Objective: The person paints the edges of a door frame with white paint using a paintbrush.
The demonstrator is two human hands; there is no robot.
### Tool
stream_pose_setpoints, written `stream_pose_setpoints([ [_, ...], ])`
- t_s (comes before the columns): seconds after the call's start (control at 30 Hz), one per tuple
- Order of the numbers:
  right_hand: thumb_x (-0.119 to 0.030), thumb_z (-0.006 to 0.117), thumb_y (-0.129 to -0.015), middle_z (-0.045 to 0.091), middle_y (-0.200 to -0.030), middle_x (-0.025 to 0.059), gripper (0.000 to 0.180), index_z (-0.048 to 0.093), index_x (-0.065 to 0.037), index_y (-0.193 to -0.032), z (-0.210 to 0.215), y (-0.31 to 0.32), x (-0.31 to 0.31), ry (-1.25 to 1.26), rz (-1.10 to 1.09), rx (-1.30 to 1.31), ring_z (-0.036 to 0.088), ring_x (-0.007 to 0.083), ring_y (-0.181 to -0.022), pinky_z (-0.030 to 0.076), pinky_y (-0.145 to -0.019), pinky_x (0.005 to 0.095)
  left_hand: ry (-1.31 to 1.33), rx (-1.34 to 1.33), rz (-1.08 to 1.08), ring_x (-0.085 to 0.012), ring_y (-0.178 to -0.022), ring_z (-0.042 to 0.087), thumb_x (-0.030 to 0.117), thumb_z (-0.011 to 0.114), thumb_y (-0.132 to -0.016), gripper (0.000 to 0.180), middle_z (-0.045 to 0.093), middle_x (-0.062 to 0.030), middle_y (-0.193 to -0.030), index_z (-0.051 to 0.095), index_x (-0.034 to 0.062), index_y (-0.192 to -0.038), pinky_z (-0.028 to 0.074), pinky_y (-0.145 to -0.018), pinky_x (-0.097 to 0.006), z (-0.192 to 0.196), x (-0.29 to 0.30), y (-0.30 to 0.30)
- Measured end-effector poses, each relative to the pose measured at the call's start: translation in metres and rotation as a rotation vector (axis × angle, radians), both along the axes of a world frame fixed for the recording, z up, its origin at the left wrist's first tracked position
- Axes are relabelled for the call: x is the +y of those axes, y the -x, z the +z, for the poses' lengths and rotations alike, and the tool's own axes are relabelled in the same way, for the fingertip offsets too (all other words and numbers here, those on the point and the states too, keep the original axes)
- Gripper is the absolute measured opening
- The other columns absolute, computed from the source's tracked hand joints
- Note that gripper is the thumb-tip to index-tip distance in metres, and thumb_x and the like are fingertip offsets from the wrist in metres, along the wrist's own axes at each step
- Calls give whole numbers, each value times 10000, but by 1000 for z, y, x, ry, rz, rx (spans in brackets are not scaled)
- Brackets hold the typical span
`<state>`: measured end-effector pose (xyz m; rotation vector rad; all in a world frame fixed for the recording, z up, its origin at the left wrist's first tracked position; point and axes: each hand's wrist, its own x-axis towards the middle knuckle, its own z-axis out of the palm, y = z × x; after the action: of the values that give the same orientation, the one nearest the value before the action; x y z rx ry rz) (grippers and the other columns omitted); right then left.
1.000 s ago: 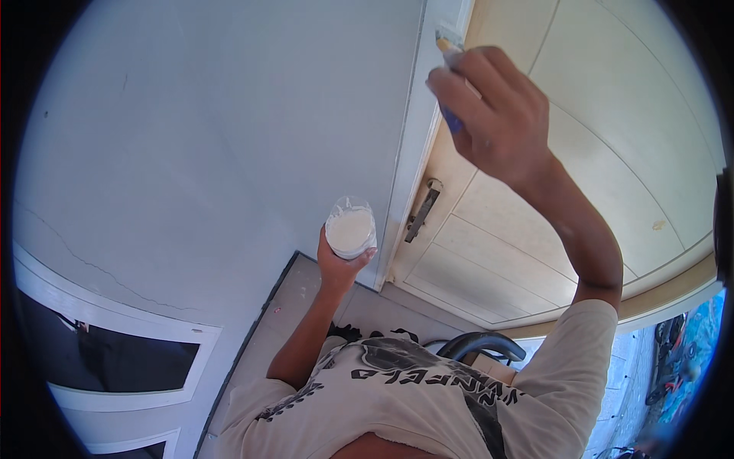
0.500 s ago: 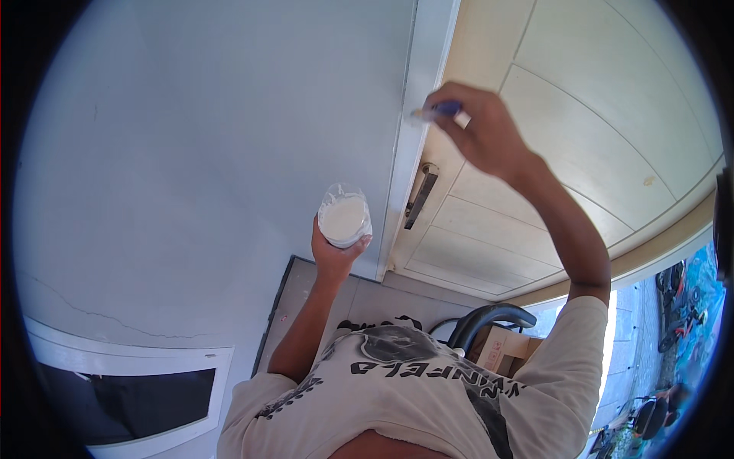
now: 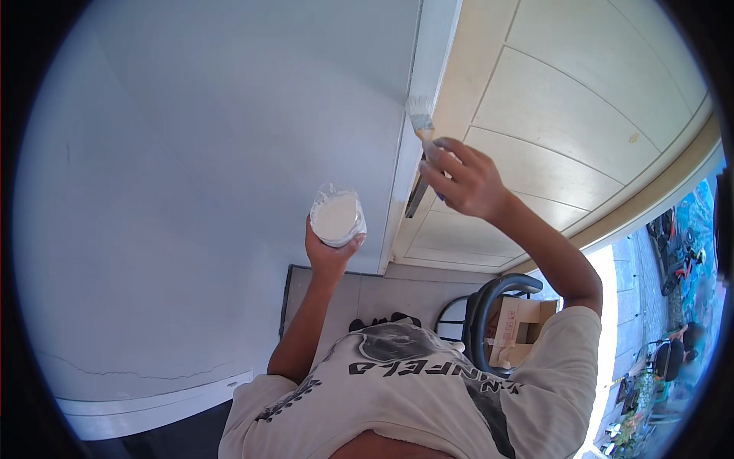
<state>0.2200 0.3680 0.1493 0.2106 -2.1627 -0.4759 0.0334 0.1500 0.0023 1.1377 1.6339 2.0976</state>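
One brush (image 3: 421, 120) is held by the right hand (image 3: 468, 181), its pale bristles pointed away from the body and set over the white frame (image 3: 433, 65); whether the frame is touched by the tips cannot be told. The fingers are closed around the handle, close behind the bristle end. The brush can be judged light, firm in the handle and soft at the tip; it is best gripped by the handle, since wet bristles would be slippery.

The cup (image 3: 358, 229), well apart from the brush, is clasped by the left hand (image 3: 327, 260), curled around its lower side. White liquid (image 3: 336, 216) is contained in it. Thin, flexible walls are suggested, so a gentle, low hold is called for; the rim is smeared, and liquid could be spilled by a tilt.

The frame is bordered on the left by the wall (image 3: 214, 153), along a dark seam, and on the right by the door (image 3: 566, 99). A door handle (image 3: 415, 200) is partly hidden by the right hand, so knuckles could be knocked there. More room is offered along the flat wall.
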Motion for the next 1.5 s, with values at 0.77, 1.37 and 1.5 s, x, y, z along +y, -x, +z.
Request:
stream_pose_setpoints([
  [0.77, -82, 735, -757, 666, -1053, 97, 230, 663, -92, -975, 1, -3, 3, -39, -143, 84, 691, 280, -958, 601, -709, 318, -14, 40, -85, -199, -1107, 633, 39, 878, -690, 726, 623, -110, -1209, 496, 2, -1307, 531, -964, -358, -9, 0, 16],
  [1.37, -50, 732, -741, 680, -1081, 101, 230, 656, -90, -954, -1, -11, -7, 34, -132, 174, 692, 279, -974, 605, -695, 344, 13, -7, -85, -193, -1110, 627, 45, 886, -683, 712, 630, -105, -1207, 519, 5, -1292, 521, -969, -357, -17, 3, 17],
  [1.5, -74, 730, -720, 661, -1130, 130, 283, 647, -89, -990, -93, -10, -17, 179, -135, 45, 677, 306, -1037, 608, -757, 382, 32, -2, -78, -195, -1105, 629, 54, 888, -685, 711, 632, -104, -1207, 522, 7, -1292, 520, -969, -359, -22, 5, 19],
])
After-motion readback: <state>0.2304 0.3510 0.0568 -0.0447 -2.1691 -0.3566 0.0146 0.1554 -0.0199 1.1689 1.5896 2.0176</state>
